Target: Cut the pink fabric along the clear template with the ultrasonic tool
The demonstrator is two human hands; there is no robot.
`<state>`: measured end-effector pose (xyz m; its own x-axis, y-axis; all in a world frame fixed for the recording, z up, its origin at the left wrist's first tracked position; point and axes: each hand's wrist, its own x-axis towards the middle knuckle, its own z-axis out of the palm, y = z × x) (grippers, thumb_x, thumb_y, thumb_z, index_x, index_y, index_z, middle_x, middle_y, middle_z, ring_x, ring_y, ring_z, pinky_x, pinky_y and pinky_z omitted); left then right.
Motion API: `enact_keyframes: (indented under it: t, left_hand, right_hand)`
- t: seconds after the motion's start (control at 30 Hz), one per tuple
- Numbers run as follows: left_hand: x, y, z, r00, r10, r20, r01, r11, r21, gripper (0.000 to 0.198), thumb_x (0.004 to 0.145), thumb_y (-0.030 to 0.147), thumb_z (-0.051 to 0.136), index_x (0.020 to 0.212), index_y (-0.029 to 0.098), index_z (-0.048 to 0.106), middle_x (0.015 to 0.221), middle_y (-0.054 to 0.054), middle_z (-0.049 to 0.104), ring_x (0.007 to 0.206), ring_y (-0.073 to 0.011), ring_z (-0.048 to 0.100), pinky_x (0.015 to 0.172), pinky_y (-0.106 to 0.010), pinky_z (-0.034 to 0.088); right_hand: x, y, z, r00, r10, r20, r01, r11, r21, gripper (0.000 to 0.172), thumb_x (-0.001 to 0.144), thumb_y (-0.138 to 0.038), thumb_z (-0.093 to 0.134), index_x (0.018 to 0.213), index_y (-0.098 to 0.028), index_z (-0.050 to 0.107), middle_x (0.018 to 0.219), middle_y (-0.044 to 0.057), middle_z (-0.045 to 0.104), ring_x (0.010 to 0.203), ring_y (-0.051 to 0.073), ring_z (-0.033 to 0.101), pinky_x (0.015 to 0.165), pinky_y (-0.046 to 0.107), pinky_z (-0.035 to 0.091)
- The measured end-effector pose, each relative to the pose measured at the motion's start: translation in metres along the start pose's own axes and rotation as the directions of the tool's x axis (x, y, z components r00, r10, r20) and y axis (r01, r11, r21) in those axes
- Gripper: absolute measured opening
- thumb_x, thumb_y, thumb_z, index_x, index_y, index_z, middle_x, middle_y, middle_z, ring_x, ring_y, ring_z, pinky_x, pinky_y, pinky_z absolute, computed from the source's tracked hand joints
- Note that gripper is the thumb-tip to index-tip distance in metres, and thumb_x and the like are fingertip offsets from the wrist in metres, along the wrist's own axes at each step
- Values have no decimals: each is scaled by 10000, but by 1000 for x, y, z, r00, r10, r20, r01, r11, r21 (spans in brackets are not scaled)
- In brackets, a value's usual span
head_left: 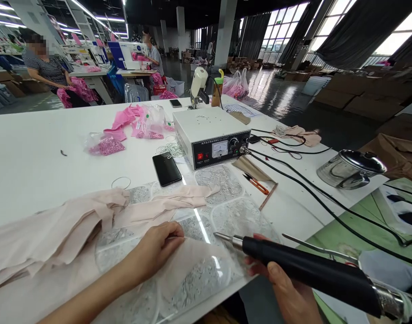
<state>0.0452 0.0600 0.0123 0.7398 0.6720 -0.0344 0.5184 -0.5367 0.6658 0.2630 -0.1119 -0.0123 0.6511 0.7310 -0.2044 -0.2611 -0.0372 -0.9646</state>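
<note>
My left hand (156, 247) pinches the edge of a thin beige fabric piece (188, 265) between thumb and fingers. That piece lies over a clear sheet with a grey stone pattern (226, 177). My right hand (287, 288) is wrapped round a black-handled ultrasonic tool (303, 265). Its pointed metal tip hovers close to the sheet, to the right of my left hand and apart from it. A thin metal rod or blade (320, 249) shows beyond the handle; whether my fingers hold it I cannot tell. More beige fabric (57, 225) lies heaped on the left.
Behind the sheet stands a white control box (209, 123), its black cables (310, 193) running right. Nearby are a phone (167, 169), orange thread snips (258, 183), a lidded glass pot (349, 170) and bagged pink pieces (106, 145). A co-worker (45, 67) handles pink fabric at far left.
</note>
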Motion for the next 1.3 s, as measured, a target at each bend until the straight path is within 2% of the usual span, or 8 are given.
enact_keyframes:
  t: [0.23,0.33,0.47,0.63,0.93,1.07,1.2,1.3]
  left_hand:
    - [0,3,-9,991,-80,107,96,984,-150,267,900,369,479,948,212,689,962,-22,711,901,-207,664,792,-292,520]
    - [0,5,-11,981,-111,159,141,972,-187,287,874,393,501,876,207,720,919,-33,710,862,-218,659,758,-293,508]
    - [-1,10,-12,973,-133,189,178,954,-241,301,874,394,497,854,199,724,885,-30,710,836,-206,655,729,-265,499]
    - [-7,11,-13,973,-124,194,182,929,-321,326,861,419,492,913,197,725,946,-35,717,897,-209,656,806,-271,495]
    - [-14,14,-9,978,-141,151,189,905,-382,295,830,420,535,808,184,710,870,-48,689,858,-216,625,788,-285,451]
    - [-14,15,-12,965,-164,204,239,872,-427,370,807,499,544,681,163,633,768,-32,607,765,-189,550,704,-268,405]
    - [-11,13,-14,937,-218,273,327,821,-467,497,772,563,577,504,163,451,569,33,347,570,-109,315,526,-244,247]
    - [-10,14,-14,910,-229,346,387,769,-509,410,725,506,640,558,141,560,551,41,361,561,-99,284,519,-238,224]
  right_hand:
    - [-16,14,16,962,155,223,-148,988,-51,371,752,-528,705,792,-161,735,638,67,689,411,129,562,381,249,450]
    - [-14,18,33,922,-21,386,77,988,-131,260,824,-435,651,803,-187,726,656,37,662,429,107,559,424,237,465]
    - [3,16,65,751,-365,549,569,780,-259,126,852,-215,578,821,-193,697,713,44,668,572,129,614,502,218,475]
    - [13,17,92,723,-409,557,625,731,-274,88,809,-147,590,782,-181,666,674,18,636,582,116,595,524,203,457]
    - [12,22,101,671,-513,535,710,653,-264,103,774,-97,616,728,-184,587,609,-24,574,497,81,545,436,166,404]
    - [12,28,100,556,-639,532,818,535,-212,142,785,-55,562,756,-193,549,634,-10,560,514,92,534,451,187,413]
    - [10,33,97,398,-753,524,914,372,-160,215,795,11,518,833,-197,560,674,25,597,602,136,576,539,232,471]
    - [8,33,95,319,-786,530,947,287,-144,236,795,31,533,883,-182,579,685,49,616,619,155,580,551,252,480]
